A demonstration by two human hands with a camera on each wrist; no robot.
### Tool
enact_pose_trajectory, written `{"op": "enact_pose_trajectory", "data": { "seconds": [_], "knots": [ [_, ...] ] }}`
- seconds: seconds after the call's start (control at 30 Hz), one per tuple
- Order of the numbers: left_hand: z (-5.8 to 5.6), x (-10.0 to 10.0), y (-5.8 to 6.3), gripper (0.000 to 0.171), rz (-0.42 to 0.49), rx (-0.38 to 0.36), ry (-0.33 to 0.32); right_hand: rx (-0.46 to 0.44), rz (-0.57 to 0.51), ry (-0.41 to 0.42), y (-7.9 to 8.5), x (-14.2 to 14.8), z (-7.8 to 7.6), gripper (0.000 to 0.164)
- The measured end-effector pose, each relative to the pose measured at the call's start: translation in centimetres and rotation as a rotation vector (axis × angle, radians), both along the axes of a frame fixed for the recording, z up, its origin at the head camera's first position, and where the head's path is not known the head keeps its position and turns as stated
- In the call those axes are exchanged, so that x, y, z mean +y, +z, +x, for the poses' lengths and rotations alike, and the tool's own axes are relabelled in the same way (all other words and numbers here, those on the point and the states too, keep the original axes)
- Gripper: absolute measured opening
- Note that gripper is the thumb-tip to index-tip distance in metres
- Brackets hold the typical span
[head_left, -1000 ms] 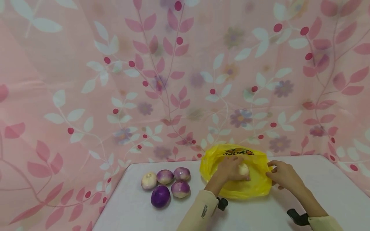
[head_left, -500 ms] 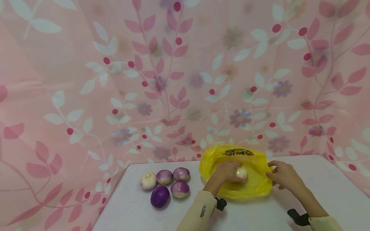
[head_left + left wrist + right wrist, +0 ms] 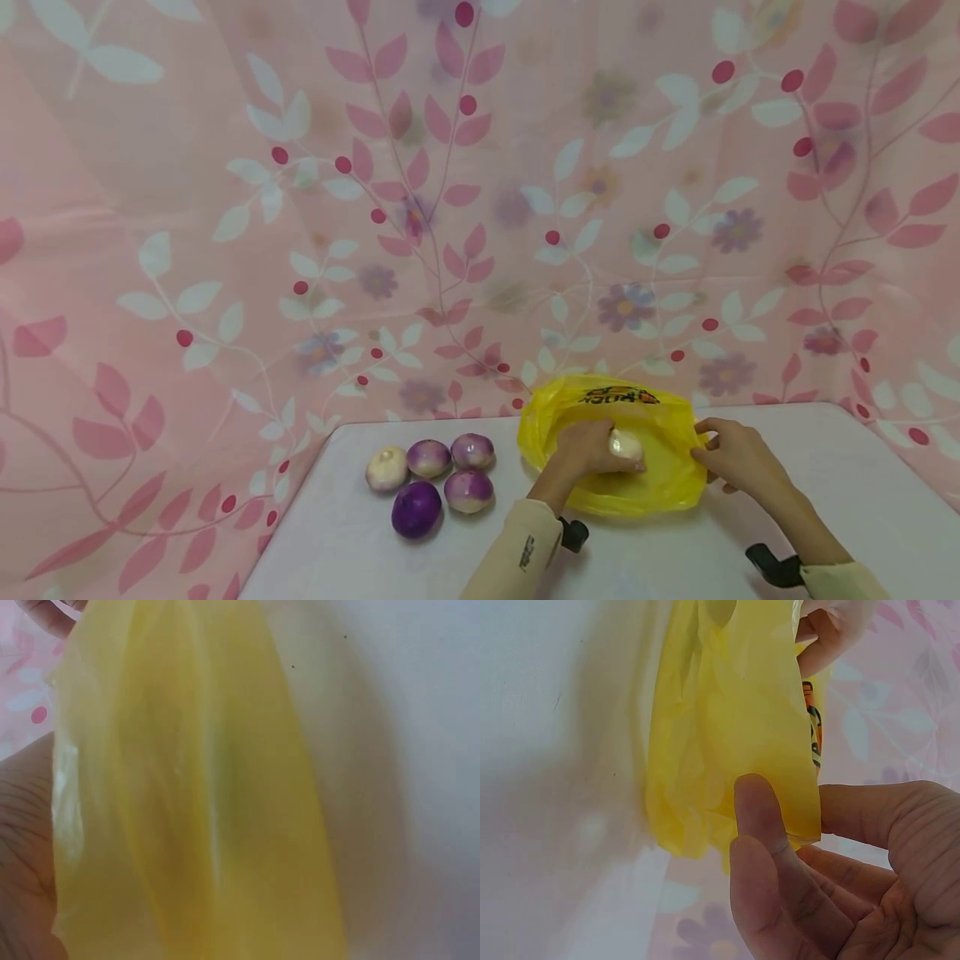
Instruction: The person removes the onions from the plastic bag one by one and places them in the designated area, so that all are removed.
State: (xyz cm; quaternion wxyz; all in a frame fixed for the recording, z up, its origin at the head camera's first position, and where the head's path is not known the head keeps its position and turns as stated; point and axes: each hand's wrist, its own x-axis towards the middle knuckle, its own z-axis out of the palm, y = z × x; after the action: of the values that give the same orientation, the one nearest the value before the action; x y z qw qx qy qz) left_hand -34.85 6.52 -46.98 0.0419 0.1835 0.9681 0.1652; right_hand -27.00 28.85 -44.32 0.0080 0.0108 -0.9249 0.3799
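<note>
A yellow plastic bag (image 3: 660,492) with dark lettering lies on its side, its mouth spread toward me. Inside the mouth my left hand (image 3: 585,447) holds a pale turnip (image 3: 626,446), with the thumb along its near side; the far fingers are hidden. My right hand (image 3: 738,457) pinches the bag's right rim between thumb and fingers, plainly seen in the right wrist view, where the fingers (image 3: 761,810) press the yellow film (image 3: 742,712). In the left wrist view the bag's film (image 3: 187,787) covers most of the left hand.
Left of the bag several turnips lie grouped: a whitish one (image 3: 387,469), purple-and-white ones (image 3: 468,491), and a deep purple round one (image 3: 416,510). They rest on a white table (image 3: 337,550). A pink floral cloth (image 3: 480,250) hangs behind the table's back edge.
Inside the bag, my left hand has shifted slightly back to the left with the turnip, which now shows more of its surface. The right hand keeps its pinch on the rim.
</note>
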Motion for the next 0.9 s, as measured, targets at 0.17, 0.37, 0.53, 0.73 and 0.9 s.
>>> {"op": "enact_pose_trajectory", "data": {
  "seconds": [0.17, 0.37, 0.53, 0.73, 0.9],
  "knots": [
    [-0.1, -0.3, -0.3, 0.071, 0.006, 0.031, -0.026, -0.014, 0.010, -0.004, 0.1, -0.1, 0.0, 0.049],
    [0.2, -1.3, -0.1, 0.069, 0.084, 0.049, -0.044, -0.023, 0.015, -0.007, 0.3, -0.1, 0.0, 0.050],
    [0.6, -2.6, 0.5, 0.062, 0.128, 0.093, -0.041, -0.021, 0.022, -0.012, 0.3, 0.0, 0.0, 0.050],
    [1.2, -4.1, 1.3, 0.065, 0.092, 0.130, -0.018, -0.030, 0.021, -0.012, 0.2, -0.1, -0.1, 0.051],
    [1.6, -5.6, 1.7, 0.069, 0.079, 0.179, -0.012, -0.029, 0.020, -0.012, 0.2, -0.1, 0.0, 0.051]
  ]
}}
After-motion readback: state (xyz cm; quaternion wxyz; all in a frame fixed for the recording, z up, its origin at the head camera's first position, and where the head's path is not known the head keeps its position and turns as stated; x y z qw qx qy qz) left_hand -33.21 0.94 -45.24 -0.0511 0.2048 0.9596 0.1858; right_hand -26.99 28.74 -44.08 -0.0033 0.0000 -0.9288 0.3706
